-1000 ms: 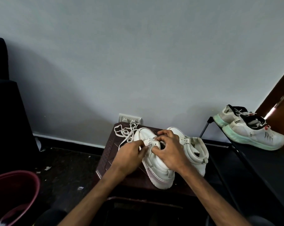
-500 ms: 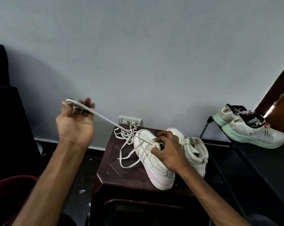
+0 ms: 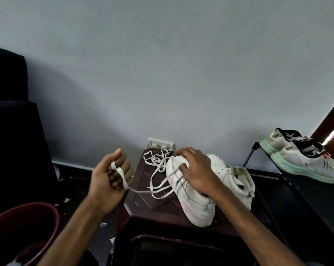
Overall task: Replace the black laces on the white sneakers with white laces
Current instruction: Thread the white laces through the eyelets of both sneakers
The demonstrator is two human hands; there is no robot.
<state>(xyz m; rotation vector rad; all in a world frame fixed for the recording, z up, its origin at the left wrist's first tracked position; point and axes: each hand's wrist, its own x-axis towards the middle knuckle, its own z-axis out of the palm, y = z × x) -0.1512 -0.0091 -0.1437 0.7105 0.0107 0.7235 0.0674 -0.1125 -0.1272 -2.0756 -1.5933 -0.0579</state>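
Two white high-top sneakers stand on a dark brown plastic stool (image 3: 143, 200). The near sneaker (image 3: 193, 206) points away from me, the far sneaker (image 3: 233, 175) sits behind it to the right. My right hand (image 3: 197, 169) grips the near sneaker's upper over its eyelets. My left hand (image 3: 110, 181), left of the stool, holds a white lace (image 3: 122, 175) looped round its curled fingers; the lace runs slack to the sneaker. More loose white lace (image 3: 158, 160) lies tangled at the stool's back. No black lace is visible.
A wall socket (image 3: 159, 145) sits behind the stool. A black rack (image 3: 306, 189) at right carries a grey and mint sneaker pair (image 3: 304, 160). A maroon bucket (image 3: 26, 227) stands lower left. Dark furniture (image 3: 11, 131) fills the left side.
My left hand drew the lace out high to the left, then came down closer to the stool, and the lace went slack. My right hand stayed on the near sneaker.
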